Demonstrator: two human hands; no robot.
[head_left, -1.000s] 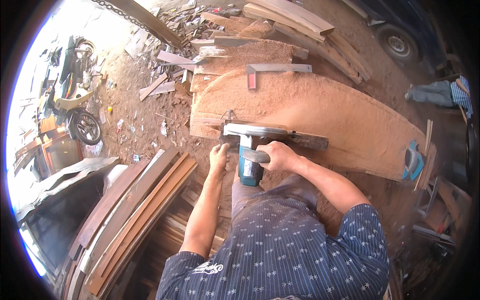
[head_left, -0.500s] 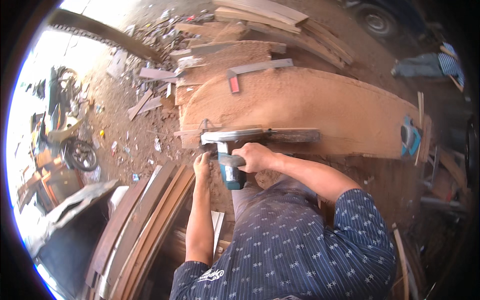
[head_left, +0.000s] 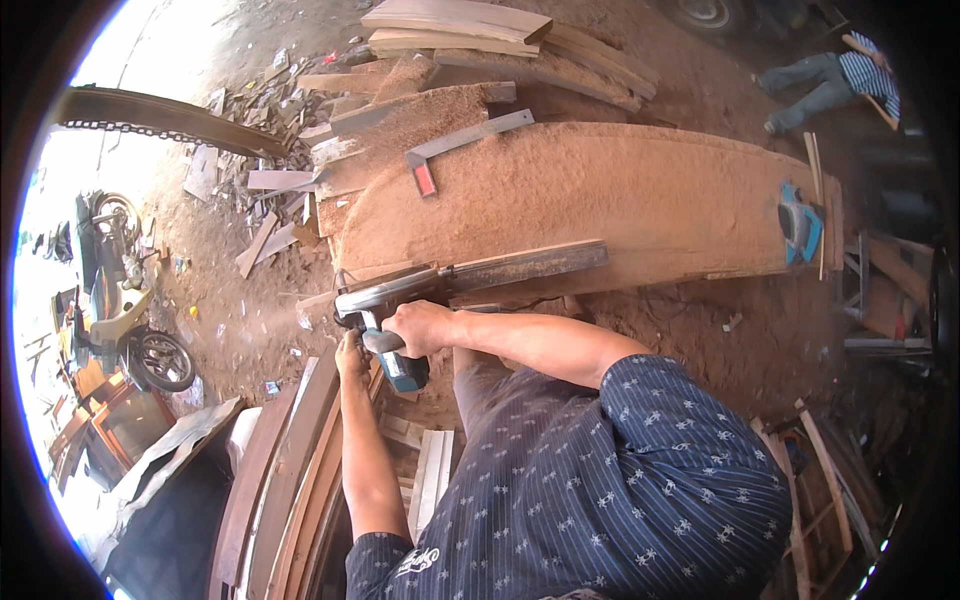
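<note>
A teal-and-black power saw (head_left: 403,372) with a silver guard lies across the left end of a dark wooden strip (head_left: 530,267). My right hand (head_left: 423,327) is closed round its handle. My left hand (head_left: 352,352) grips the saw's front left part, fingers partly hidden by the tool. Beneath is a broad, curved board (head_left: 580,190) coated in sawdust. A metal square (head_left: 475,135) with a red inset lies on its far side, and a second teal power tool (head_left: 800,225) rests at its right end.
Stacked planks (head_left: 460,25) and scraps lie beyond the board. More long boards (head_left: 255,480) are at lower left. A motorbike (head_left: 130,300), a chained beam (head_left: 170,115), a vehicle wheel (head_left: 705,12) and a person in a striped shirt (head_left: 868,75) surround the area.
The saw has moved left along the dark strip and tilted, with both my hands on it. My right forearm reaches further left, and the view has shifted.
</note>
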